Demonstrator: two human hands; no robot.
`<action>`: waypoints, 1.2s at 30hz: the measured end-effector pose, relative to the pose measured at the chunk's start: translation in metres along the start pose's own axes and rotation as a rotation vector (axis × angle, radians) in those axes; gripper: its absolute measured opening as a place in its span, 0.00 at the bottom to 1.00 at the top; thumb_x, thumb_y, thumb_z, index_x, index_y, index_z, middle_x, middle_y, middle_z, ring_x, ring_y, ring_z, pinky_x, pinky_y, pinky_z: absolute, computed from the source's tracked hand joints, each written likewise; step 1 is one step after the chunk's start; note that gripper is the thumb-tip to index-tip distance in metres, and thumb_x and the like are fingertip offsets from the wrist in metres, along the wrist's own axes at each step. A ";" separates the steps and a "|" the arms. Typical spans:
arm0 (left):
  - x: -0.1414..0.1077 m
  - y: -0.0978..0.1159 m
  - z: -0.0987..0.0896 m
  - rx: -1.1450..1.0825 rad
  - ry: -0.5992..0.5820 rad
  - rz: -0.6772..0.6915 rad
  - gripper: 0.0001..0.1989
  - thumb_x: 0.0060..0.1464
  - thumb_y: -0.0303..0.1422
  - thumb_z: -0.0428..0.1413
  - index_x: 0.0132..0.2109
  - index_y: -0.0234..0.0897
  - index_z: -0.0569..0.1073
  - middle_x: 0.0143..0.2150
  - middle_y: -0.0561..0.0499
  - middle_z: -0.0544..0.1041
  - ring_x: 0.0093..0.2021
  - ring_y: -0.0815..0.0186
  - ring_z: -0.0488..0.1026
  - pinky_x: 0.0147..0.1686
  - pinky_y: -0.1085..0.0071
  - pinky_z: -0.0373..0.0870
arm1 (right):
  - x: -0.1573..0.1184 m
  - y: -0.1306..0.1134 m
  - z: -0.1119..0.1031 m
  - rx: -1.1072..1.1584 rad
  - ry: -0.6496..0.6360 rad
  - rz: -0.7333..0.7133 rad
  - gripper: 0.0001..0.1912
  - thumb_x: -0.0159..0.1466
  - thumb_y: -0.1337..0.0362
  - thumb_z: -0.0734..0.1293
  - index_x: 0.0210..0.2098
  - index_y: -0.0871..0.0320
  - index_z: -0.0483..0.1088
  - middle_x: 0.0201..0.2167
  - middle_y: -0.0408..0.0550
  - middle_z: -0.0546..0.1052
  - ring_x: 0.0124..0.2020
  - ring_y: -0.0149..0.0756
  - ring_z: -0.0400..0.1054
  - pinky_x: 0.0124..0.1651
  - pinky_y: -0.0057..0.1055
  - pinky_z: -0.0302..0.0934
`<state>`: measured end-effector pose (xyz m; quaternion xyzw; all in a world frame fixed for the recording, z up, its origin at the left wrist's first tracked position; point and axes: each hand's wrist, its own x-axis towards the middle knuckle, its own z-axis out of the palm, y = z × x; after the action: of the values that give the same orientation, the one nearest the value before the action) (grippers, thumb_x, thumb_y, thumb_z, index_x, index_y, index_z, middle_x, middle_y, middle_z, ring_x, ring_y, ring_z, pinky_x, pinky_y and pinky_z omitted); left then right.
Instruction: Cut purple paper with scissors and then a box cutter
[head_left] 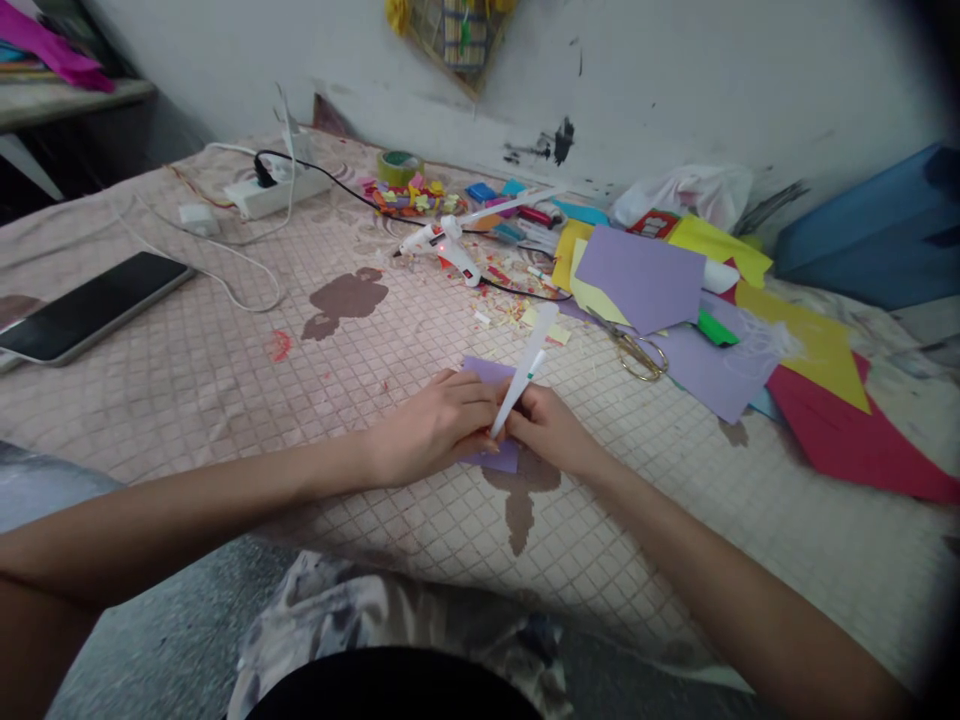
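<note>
In the head view a small piece of purple paper (pixel 491 461) lies on the table under my hands. My left hand (pixel 439 425) rests over it with fingers bent and held together, the fingertips meeting the right hand's. My right hand (pixel 556 428) is closed beside a slim white pen (pixel 521 388) with a green band, which tilts up and to the right between the hands. Close behind the pen, a pale flat strip (pixel 541 330) also slants upward. Fingers hide the exact grip and the middle of the paper.
Beyond my hands lie a white glue gun (pixel 448 246), paper scraps and tape roll (pixel 400 168). Gold-handled scissors (pixel 641 357) and coloured sheets (pixel 641 278) are to the right. A phone (pixel 94 305) and power strip (pixel 277 190) are left, with cables across the cloth.
</note>
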<state>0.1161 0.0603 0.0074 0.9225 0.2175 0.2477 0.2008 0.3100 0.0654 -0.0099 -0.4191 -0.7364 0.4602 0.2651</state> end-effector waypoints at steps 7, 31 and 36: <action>0.000 0.000 0.000 0.001 0.008 0.001 0.06 0.61 0.32 0.52 0.39 0.35 0.72 0.40 0.47 0.75 0.46 0.60 0.68 0.49 0.60 0.63 | 0.001 0.004 0.000 -0.005 -0.016 -0.010 0.04 0.61 0.65 0.61 0.31 0.58 0.66 0.26 0.42 0.70 0.28 0.31 0.63 0.33 0.30 0.59; 0.000 -0.002 -0.001 -0.040 -0.022 -0.025 0.08 0.61 0.33 0.51 0.38 0.36 0.73 0.39 0.48 0.74 0.44 0.62 0.67 0.48 0.63 0.61 | -0.023 -0.002 0.007 -0.024 0.125 0.013 0.06 0.61 0.63 0.61 0.29 0.57 0.65 0.23 0.42 0.68 0.24 0.31 0.62 0.27 0.27 0.55; 0.000 -0.003 -0.001 -0.030 -0.040 -0.034 0.09 0.62 0.34 0.51 0.39 0.35 0.74 0.39 0.47 0.74 0.44 0.61 0.67 0.48 0.63 0.61 | -0.031 0.000 0.012 -0.044 0.170 0.004 0.06 0.62 0.64 0.62 0.28 0.56 0.63 0.18 0.38 0.62 0.18 0.27 0.54 0.21 0.26 0.47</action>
<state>0.1147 0.0626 0.0063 0.9203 0.2254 0.2290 0.2233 0.3164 0.0332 -0.0147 -0.4637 -0.7205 0.4071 0.3163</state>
